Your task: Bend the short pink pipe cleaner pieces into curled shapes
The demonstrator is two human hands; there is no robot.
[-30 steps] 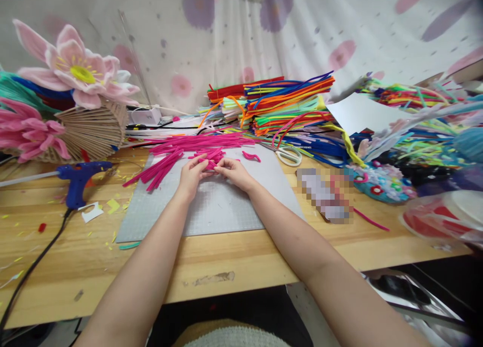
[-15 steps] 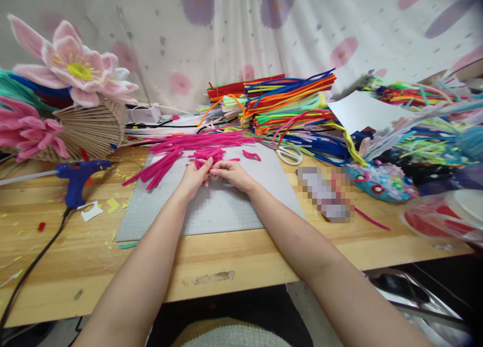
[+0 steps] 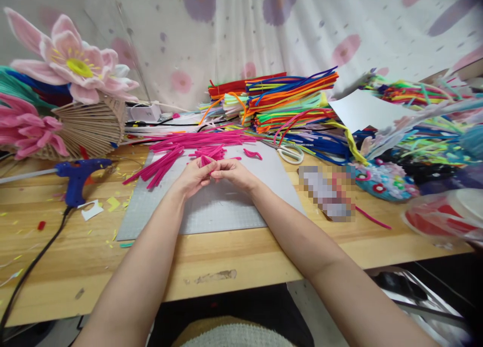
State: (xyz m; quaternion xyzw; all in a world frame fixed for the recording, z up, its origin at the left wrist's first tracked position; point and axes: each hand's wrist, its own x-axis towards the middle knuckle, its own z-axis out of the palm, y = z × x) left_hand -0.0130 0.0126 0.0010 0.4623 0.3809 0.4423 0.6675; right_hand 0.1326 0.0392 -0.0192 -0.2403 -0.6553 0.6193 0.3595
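Left grip (image 3: 194, 178) crept toward right grip (image 3: 237, 175) at 3 o'clock, pinching a fuzzy magenta strip (image 3: 205, 160). Can't tell right's hold.

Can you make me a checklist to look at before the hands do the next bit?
1. Left hand has the bright pink piece: ok, it pokes up out of the fingers.
2. Right hand grips that piece too: cannot tell, its fingertips meet the left hand and hide the spot.
3. Gray mat is under both hands: ok.
4. Blue glue gun is away from the hands: ok, it's over on the left. Is it hot? Cannot tell.
5. Table around the glue gun is tidy: not ok, yellow scraps are scattered there.
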